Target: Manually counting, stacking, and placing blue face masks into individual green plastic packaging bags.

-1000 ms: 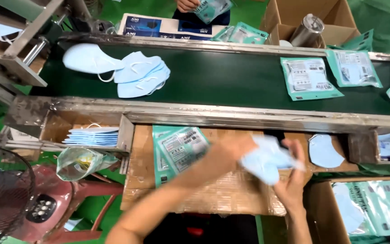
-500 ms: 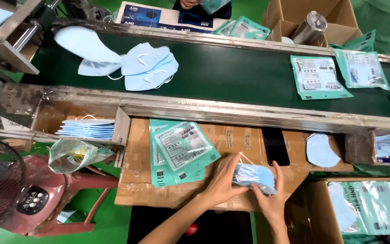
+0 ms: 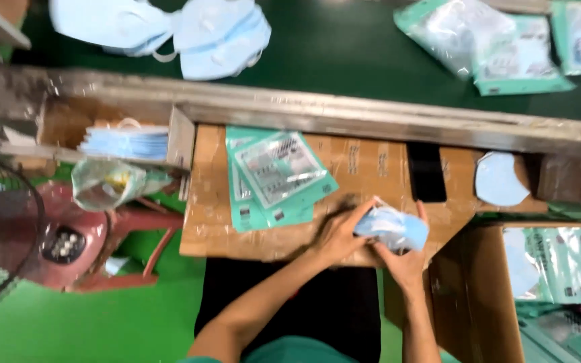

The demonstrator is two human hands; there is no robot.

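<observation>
Mask came down from chest height a sec ago; both hands now press it low on the brown cardboard surface [image 3: 250,235]. Left hand [image 3: 336,235] & right hand [image 3: 401,259], forearms angled in, grip clamped on the folded light-blue face mask [image 3: 393,228]. Beyond: teal plastic pouches [image 3: 277,178], then green conveyor belt [image 3: 344,54].

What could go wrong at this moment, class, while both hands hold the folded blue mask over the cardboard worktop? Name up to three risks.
1. The blue mask is pinched between the left hand and right hand right at the cardboard worktop edge, so a loose grip might drop it.
2. The green pouches lie askew beside the left hand; a careless sweep could push them off.
3. More masks on the belt pile up and may tangle.
</observation>
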